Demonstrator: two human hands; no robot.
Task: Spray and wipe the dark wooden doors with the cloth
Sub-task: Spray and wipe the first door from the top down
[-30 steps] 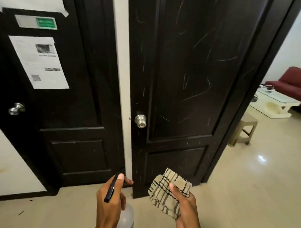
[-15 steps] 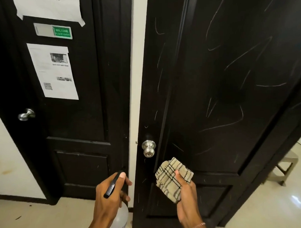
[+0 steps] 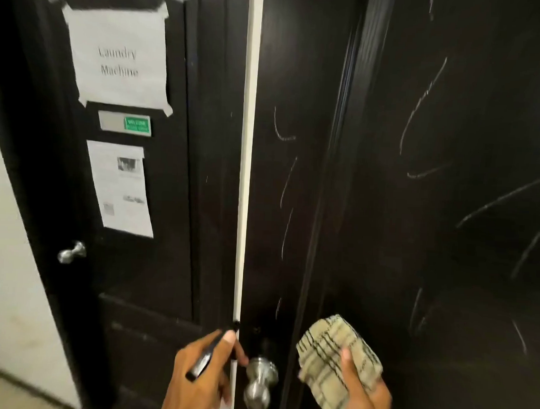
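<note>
Left hand (image 3: 199, 382) low in view, wrapped around the spray bottle (image 3: 206, 359), thumb on top of its black trigger head; only a sliver of the pale bottle body visible beneath, at the bottom edge. Nozzle close to the narrow white strip of wall (image 3: 247, 173) between the two doors, fingertips just short of the silver knob (image 3: 260, 384). Right hand (image 3: 364, 397) closed on the folded checked cloth (image 3: 334, 356), thumb pressed across its front, cloth lifted near the right door (image 3: 430, 210); contact with the wood impossible to tell.

Right door dark, almost black, filling most of the view, crossed by many pale curved scratches or chalky streaks on the raised stile and on the wide panel. Broad bare surface above and right of the cloth, nothing stuck on it. Knob just left of the cloth, between the two hands.

Left door (image 3: 168, 262) equally dark, with a taped "Laundry Machine" sign (image 3: 119, 61), a small green-and-grey slider plate (image 3: 124, 124), and a printed sheet (image 3: 121, 188) below that. Second knob (image 3: 72, 252) at its left edge. White wall and a slice of pale floor at far left.
</note>
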